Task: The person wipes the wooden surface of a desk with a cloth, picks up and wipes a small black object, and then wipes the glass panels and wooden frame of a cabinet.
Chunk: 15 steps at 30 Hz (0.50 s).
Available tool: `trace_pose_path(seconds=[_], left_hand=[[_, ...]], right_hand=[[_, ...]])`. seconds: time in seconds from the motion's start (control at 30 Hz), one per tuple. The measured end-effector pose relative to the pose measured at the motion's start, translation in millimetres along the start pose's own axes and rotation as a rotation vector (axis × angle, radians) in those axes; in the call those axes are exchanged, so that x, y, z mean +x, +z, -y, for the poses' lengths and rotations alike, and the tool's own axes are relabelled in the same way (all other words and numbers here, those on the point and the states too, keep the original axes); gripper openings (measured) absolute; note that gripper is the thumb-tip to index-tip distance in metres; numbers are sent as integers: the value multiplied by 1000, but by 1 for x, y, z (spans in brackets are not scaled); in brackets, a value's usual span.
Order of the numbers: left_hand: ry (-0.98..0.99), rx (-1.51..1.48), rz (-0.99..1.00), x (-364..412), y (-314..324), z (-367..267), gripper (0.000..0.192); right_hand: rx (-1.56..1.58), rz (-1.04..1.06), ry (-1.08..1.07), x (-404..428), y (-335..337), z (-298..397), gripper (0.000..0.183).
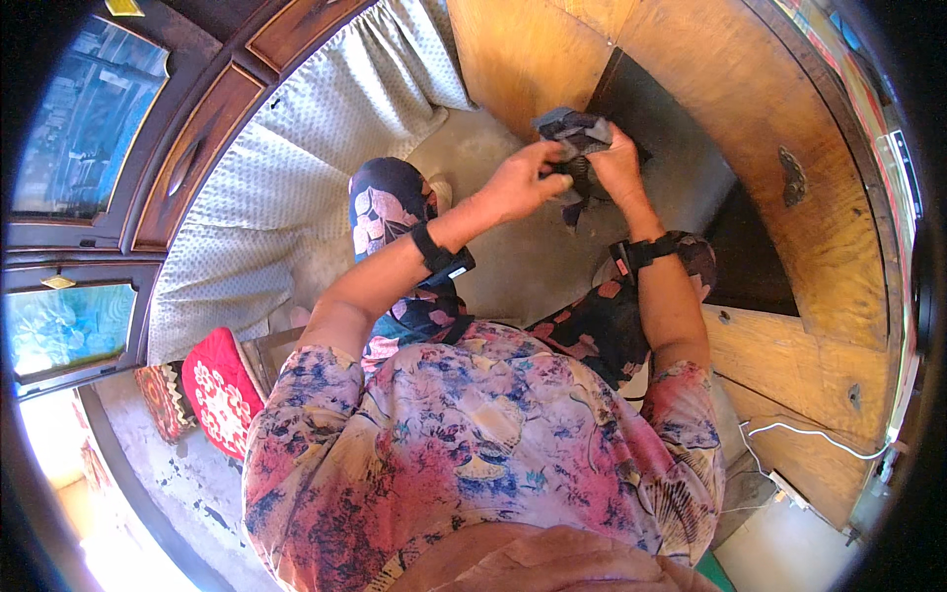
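Note:
A bundle of dark grey and black cloth [573,133] is held up in front of me, above the floor between my knees. My right hand [618,159] grips its right side, with the thumb on the cloth. At its left edge is my left hand [529,177], fingers bent and slightly blurred; whether they pinch the fabric cannot be made out. A darker end of the cloth hangs down between the two hands. Each wrist wears a black strap with a small device.
Wooden furniture with metal handles [836,244] curves round the front and right. A patterned pale curtain [244,214] hangs at the left, near dark cabinets [200,140]. A red cushion with white flowers [218,392] lies at my left. A white cable [814,429] runs along the right.

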State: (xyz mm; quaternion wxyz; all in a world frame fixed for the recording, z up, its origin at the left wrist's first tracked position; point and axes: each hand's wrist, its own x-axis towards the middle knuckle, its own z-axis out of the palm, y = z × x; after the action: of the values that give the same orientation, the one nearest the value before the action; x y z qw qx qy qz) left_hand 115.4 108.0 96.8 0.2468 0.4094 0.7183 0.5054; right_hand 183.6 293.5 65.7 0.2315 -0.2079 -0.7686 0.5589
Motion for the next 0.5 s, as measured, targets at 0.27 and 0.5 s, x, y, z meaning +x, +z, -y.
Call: trace_pose_path(seconds=[0.27, 0.5], left_hand=[[-27, -60, 14, 18, 19, 38, 50], [-195, -294, -81, 35, -16, 42, 21]], right_hand=[[86, 203, 18, -3, 3, -4, 34], [216, 268, 63, 3, -5, -4, 34]])
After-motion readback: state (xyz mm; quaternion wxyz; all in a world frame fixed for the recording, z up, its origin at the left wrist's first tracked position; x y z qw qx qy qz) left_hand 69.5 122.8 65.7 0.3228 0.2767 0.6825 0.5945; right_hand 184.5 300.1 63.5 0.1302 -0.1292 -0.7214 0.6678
